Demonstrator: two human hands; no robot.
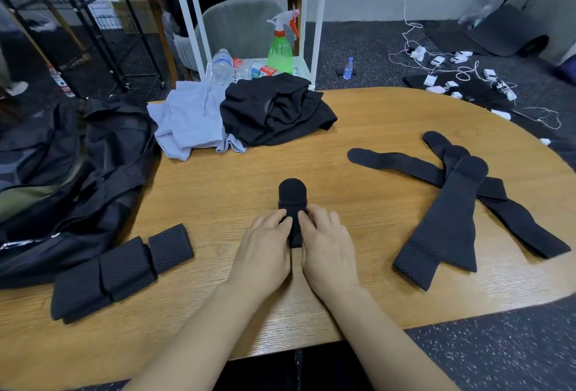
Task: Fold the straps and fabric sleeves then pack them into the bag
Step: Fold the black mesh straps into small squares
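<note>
A black strap (292, 196) lies folded on the wooden table (374, 129) straight ahead, its rounded end pointing away from me. My left hand (265, 250) and my right hand (327, 250) sit side by side on its near part, fingertips pinching the fabric between them. Several folded black perforated sleeves (124, 266) lie in a row at the near left. Unfolded black straps and a perforated sleeve (445, 213) lie crossed at the right. The open black bag (71, 172) slumps over the table's left edge.
A grey garment (187, 122) and a black garment (274, 110) are heaped at the table's far side. Behind them stands a white cart (318, 32) with a green spray bottle (280, 48) and water bottles. Cables and chargers (452, 72) litter the floor at right.
</note>
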